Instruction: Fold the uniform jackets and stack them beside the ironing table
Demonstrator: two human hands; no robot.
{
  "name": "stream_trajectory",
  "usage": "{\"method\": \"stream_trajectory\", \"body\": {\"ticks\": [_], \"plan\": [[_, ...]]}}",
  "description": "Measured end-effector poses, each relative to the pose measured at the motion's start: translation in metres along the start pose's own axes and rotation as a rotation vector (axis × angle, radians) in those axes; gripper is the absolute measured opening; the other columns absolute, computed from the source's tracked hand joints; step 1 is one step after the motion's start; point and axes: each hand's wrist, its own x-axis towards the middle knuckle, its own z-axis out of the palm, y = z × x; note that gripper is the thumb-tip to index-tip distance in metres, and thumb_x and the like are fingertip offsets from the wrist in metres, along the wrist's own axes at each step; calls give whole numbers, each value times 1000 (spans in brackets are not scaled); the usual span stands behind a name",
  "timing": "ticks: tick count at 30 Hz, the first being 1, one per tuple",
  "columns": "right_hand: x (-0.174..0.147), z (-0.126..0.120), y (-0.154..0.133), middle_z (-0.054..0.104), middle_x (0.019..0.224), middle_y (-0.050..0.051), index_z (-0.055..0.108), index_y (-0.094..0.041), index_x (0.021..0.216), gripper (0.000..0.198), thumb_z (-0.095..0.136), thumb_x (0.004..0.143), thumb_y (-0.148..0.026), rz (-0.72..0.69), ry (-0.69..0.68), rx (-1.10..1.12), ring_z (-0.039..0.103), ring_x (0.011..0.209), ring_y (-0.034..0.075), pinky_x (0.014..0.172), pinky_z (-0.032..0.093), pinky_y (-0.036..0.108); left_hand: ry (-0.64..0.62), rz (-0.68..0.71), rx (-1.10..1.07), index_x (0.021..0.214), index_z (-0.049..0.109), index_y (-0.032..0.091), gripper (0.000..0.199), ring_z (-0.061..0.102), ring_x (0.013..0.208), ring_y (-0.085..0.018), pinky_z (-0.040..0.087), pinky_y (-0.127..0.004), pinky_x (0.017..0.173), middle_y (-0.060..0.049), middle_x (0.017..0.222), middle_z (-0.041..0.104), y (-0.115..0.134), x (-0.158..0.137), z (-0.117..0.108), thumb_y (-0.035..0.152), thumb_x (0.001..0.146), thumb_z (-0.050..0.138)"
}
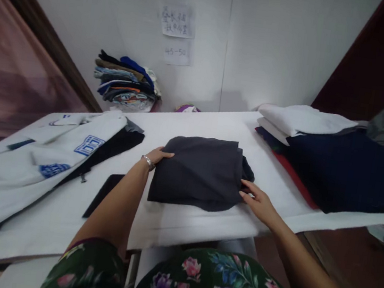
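A dark grey folded garment (pixel 198 173) lies flat on the white-covered table in front of me. My left hand (pixel 159 155), with a silver bracelet at the wrist, grips its upper left edge, the thumb on top of the cloth. At the right edge, my right hand (pixel 258 202) has its fingers stretched out and apart, the tips touching the cloth beside a small darker bulge (pixel 247 170) that sticks out from the folds. Which kind of garment it is, I cannot tell.
White garments with blue prints (pixel 83 157) lie spread on the left, near a black flat piece (pixel 104 193). A tall stack of folded clothes (pixel 127 82) stands at the back left. Navy, red and white folded clothes (pixel 345 170) are piled right. Handwritten papers (pixel 179 20) hang on the wall.
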Motion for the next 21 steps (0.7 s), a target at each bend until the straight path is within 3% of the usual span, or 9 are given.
{"method": "stream_trajectory", "body": {"ticks": [2,5,9,13,17,21], "plan": [[2,7,1,65,112,8,58,-23,125,49,58,80,-43,2,-12,-23,63,92,20,71,55,32,12,-37,120,121,56,10,79,63,102,-30,50,-40,90,-18,112,66,-14,-2,-9,41,54,84],[8,4,-1,67,108,8,63,-22,118,44,56,81,-46,-19,94,-73,63,92,22,70,54,32,153,85,325,123,55,12,70,55,116,-30,41,-39,100,-17,124,59,-29,-14,-7,51,68,72],[22,-5,-14,69,93,7,69,-19,96,36,56,81,-49,-106,204,-177,63,78,19,64,50,30,278,455,499,124,53,17,55,49,122,-27,37,-40,104,-13,132,53,-41,-46,4,47,78,62],[41,4,-27,69,85,4,64,-20,110,42,57,80,-48,-111,113,-239,61,71,17,63,49,29,324,859,600,114,59,16,40,48,120,-24,36,-40,105,-12,125,55,-57,-87,12,40,81,60],[60,19,-31,67,85,2,57,-25,124,55,62,75,-50,-76,12,-406,60,67,16,61,46,28,228,1025,704,108,62,18,33,52,113,-23,41,-40,100,-10,117,59,-70,-113,20,38,83,60],[76,21,-20,63,81,2,64,-24,112,39,57,78,-42,-155,96,-350,57,67,16,64,46,28,34,1081,875,113,61,18,44,51,114,-26,39,-44,99,-11,122,58,-77,-119,20,47,79,63]]}}
